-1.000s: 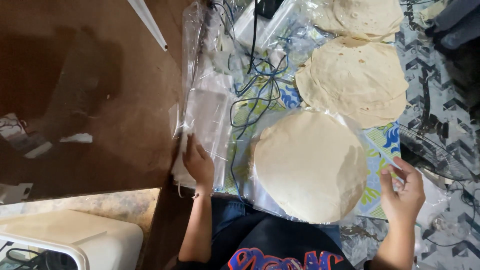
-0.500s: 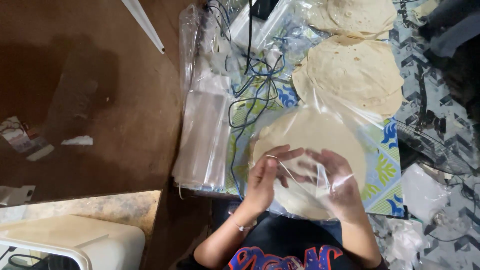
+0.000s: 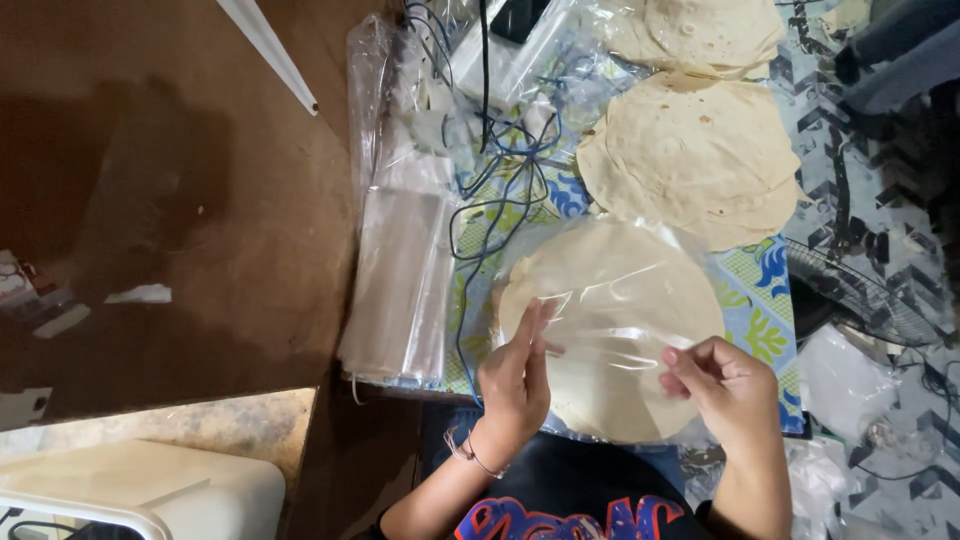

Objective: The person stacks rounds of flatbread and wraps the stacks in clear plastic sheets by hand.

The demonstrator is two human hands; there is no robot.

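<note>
A: Both hands have come in over the near flatbread since a second ago, when they sat out at its edges.

B: And now? What is each grip doing?

A: Left hand [image 3: 512,375] has fingers straight and pressed together, touching the clear bag [image 3: 610,335] that lies over the flatbread [image 3: 600,300]. Right hand [image 3: 728,388] is curled, thumb and finger pinching the film near the bag's near edge.

B: So where does the bagging stand?

A: My read: one round looks sleeved in plastic, on the patterned cloth [image 3: 760,300] right in front of the person; the opening isn't closed yet. Further out, a stack of bare flatbreads [image 3: 690,155] and a second pile [image 3: 700,30] wait.

B: Counts?

A: Two hands, one bagged round, two unbagged piles; layers too thin to count. One bundle of empty bags [image 3: 400,280] at the left, one tangle of cable [image 3: 500,190]. All on the table [image 3: 200,200].
</note>
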